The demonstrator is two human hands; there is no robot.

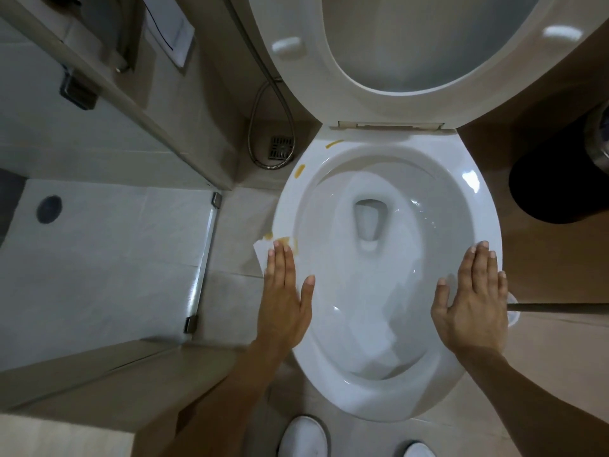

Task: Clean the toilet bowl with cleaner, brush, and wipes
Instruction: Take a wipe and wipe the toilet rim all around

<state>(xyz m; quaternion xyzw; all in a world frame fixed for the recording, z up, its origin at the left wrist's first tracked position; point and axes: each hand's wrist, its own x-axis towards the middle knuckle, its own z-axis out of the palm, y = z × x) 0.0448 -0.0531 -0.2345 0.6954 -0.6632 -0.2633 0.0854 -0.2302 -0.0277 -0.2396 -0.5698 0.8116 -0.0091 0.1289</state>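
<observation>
The white toilet bowl (pixel 474 192) fills the middle of the head view, its seat and lid (pixel 303 77) raised. Yellow-brown smears mark the rim at the back left (pixel 334 144), the left (pixel 299 170) and just ahead of my left fingertips (pixel 283 240). My left hand (pixel 285 291) lies flat, fingers together, on the left rim over a white wipe (pixel 262 255) whose corner sticks out past the rim. My right hand (pixel 474 298) rests flat on the right rim, holding nothing. White paper lies inside the bowl (pixel 375 331). Neither cleaner bottle nor brush head can be made out.
A glass shower partition (pixel 201 275) and shower tray stand to the left. A floor drain (pixel 280 148) and a metal hose (pixel 263 127) lie behind the bowl on the left. A dark round bin (pixel 557 186) stands right. A thin rod (pixel 560 307) crosses right of my hand.
</observation>
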